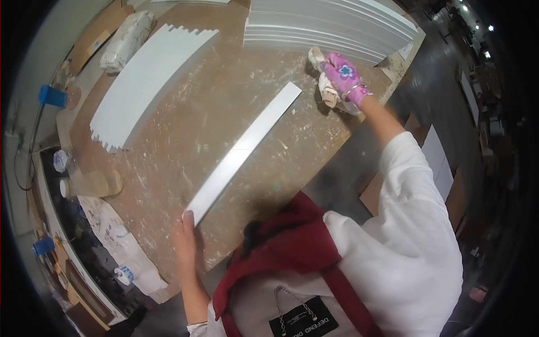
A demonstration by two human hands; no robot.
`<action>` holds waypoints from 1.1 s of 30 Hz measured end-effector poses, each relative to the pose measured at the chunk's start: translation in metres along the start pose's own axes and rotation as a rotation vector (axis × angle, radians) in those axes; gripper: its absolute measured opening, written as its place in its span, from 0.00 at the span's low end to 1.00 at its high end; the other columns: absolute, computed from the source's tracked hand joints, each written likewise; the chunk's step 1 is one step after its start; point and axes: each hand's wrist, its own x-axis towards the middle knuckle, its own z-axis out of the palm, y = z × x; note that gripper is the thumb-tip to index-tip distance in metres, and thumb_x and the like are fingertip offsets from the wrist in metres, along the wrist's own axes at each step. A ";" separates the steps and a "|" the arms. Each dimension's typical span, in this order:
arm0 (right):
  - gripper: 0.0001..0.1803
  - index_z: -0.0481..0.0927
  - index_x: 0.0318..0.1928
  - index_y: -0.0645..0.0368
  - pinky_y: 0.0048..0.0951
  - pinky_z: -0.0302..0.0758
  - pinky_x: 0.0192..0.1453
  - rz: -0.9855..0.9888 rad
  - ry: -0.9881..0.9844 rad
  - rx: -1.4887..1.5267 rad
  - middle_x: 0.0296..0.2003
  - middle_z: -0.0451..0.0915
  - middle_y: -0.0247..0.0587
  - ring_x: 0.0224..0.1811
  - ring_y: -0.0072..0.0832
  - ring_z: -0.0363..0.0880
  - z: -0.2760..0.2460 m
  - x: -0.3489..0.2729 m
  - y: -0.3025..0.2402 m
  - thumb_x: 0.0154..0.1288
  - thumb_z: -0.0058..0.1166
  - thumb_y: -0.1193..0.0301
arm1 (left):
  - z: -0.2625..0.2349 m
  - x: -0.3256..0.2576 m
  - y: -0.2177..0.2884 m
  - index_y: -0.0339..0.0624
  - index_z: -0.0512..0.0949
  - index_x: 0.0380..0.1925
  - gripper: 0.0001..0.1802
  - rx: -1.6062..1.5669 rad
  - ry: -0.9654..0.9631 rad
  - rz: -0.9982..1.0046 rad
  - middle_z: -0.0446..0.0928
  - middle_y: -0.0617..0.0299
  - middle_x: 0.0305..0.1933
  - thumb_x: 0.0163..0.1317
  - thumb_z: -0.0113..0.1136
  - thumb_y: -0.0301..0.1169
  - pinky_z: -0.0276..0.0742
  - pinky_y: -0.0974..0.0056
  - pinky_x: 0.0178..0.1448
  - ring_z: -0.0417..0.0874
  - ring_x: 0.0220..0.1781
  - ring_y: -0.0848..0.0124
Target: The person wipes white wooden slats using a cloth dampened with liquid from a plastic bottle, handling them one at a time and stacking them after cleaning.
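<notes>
The bare left hand (185, 231) pinches the near end of a long white strip (245, 150) lying diagonally across the worktable (185, 106). The right hand (345, 78), in a pink glove, closes around a cloth (324, 84) near the table's far right edge, beside stacked white panels (337, 25). Bare tabletop lies between strip and a row of white slats (143, 84).
</notes>
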 end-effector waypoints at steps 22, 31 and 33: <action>0.21 0.76 0.47 0.53 0.36 0.78 0.44 -0.586 -0.786 -0.078 0.42 0.78 0.40 0.40 0.34 0.79 0.123 -0.123 -0.222 0.60 0.49 0.54 | 0.015 0.010 -0.078 0.32 0.59 0.65 0.47 -0.114 0.318 0.454 0.78 0.57 0.44 0.44 0.73 0.23 0.72 0.68 0.47 0.78 0.43 0.70; 0.17 0.76 0.44 0.56 0.37 0.76 0.37 -0.771 -0.830 0.237 0.34 0.79 0.46 0.36 0.35 0.79 0.124 -0.161 -0.270 0.57 0.49 0.61 | 0.015 0.015 -0.076 0.35 0.59 0.67 0.46 -0.143 0.286 0.477 0.78 0.56 0.46 0.46 0.70 0.19 0.73 0.66 0.49 0.78 0.44 0.70; 0.24 0.74 0.49 0.58 0.36 0.75 0.31 -0.456 -1.027 0.520 0.34 0.79 0.48 0.31 0.36 0.79 0.119 -0.159 -0.274 0.63 0.43 0.53 | 0.018 0.015 -0.080 0.36 0.59 0.67 0.47 -0.083 0.304 0.460 0.78 0.56 0.46 0.45 0.70 0.17 0.74 0.66 0.50 0.77 0.44 0.70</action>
